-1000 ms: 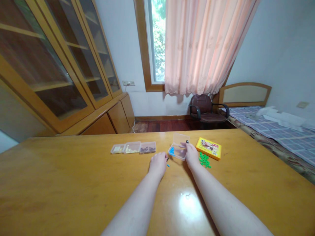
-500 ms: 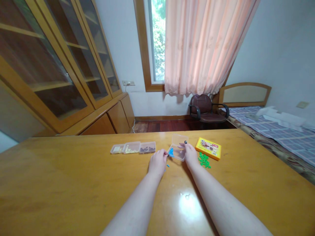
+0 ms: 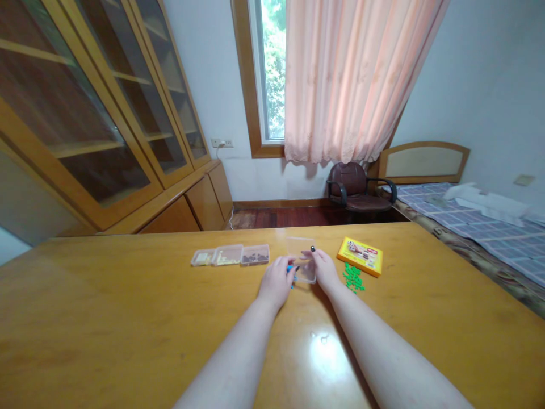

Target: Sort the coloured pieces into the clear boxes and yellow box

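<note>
On the wooden table (image 3: 128, 318) both my hands meet at a small clear plastic box (image 3: 305, 267) holding tiny blue pieces. My right hand (image 3: 322, 268) grips the box's right side, fingers curled round it, the clear lid up behind. My left hand (image 3: 276, 279) is closed at the box's left edge, fingertips pinched on a blue piece (image 3: 290, 269). The box's contents are mostly hidden by my fingers.
Three small clear boxes (image 3: 231, 255) in a row lie to the left, with pale and dark pieces. A yellow card box (image 3: 361, 255) and a heap of green pieces (image 3: 353, 278) lie to the right. Beyond the table: a chair (image 3: 353, 190), bed, glass-fronted cabinets.
My left hand moved right from the table up to the box's left edge, taking a blue piece with it. The right hand shifted the box slightly left.
</note>
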The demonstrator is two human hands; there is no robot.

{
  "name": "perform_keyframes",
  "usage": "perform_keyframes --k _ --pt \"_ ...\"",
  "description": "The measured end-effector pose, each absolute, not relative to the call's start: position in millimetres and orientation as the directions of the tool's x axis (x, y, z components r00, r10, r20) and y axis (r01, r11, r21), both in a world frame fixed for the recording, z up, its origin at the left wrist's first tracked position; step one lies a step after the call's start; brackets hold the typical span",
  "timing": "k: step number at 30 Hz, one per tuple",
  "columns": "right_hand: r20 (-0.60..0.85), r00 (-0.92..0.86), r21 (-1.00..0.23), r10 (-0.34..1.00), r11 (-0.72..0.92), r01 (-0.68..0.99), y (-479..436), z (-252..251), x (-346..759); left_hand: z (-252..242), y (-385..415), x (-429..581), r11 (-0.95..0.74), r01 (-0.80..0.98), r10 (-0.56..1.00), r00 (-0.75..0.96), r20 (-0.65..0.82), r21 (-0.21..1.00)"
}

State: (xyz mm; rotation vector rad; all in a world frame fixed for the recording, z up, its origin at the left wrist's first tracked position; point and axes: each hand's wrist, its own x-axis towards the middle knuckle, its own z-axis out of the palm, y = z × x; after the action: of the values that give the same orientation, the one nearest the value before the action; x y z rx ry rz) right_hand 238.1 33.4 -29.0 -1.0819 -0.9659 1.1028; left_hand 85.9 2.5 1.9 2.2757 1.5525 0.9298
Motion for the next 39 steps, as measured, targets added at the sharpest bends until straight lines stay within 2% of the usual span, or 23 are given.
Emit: perform_keyframes --k 3,6,8,10,14,21,28,32,35,39 --pt "0.048 0.281 -0.978 0.958 0.103 -0.182 33.7 -26.0 242.4 4.4 2.9 81.6 -0.274 0.865 0.935 0.138 0.327 0.419" --pt "-0.010 0.366 -0.974 0.931 0.074 -0.216 34.5 -24.1 247.0 2.5 2.2 78.7 -0.104 0.958 0.981 0.055 0.187 0.267" --pt "-0.047 0.388 -0.970 0.921 0.052 -0.239 34.9 -23.9 248.4 -0.5 0.9 78.8 -0.076 0.979 0.994 0.060 0.091 0.189" --pt "-0.046 0.391 -0.970 0.919 0.053 -0.237 35.4 -24.8 248.3 -2.9 -0.4 80.0 -0.121 0.980 0.993 0.117 0.035 0.156" --pt "-0.017 0.380 -0.974 0.925 0.072 -0.217 37.2 -28.7 246.3 -4.0 -0.6 81.9 -0.191 0.974 0.981 0.194 -0.010 0.126" --pt "-0.020 0.371 -0.974 0.928 0.066 -0.216 37.9 -30.4 246.8 -7.2 4.6 81.6 -0.187 0.974 0.978 0.197 -0.072 0.126" --pt "0.002 0.330 -0.976 0.944 0.073 -0.203 35.3 -29.2 243.7 -2.6 5.6 84.5 -0.183 0.974 0.983 0.184 0.007 0.134" --pt "0.033 0.310 -0.980 0.950 0.092 -0.178 33.6 -25.8 241.4 5.3 0.9 84.7 -0.119 0.983 0.993 0.116 0.032 0.136" --pt "0.037 0.322 -0.980 0.946 0.098 -0.174 34.4 -25.9 242.5 7.0 -2.8 84.0 -0.079 0.989 0.997 0.081 -0.010 0.127" --pt "0.024 0.342 -0.978 0.939 0.093 -0.188 36.1 -28.6 244.0 5.3 -3.2 83.0 -0.152 0.977 0.983 0.165 -0.077 0.147"
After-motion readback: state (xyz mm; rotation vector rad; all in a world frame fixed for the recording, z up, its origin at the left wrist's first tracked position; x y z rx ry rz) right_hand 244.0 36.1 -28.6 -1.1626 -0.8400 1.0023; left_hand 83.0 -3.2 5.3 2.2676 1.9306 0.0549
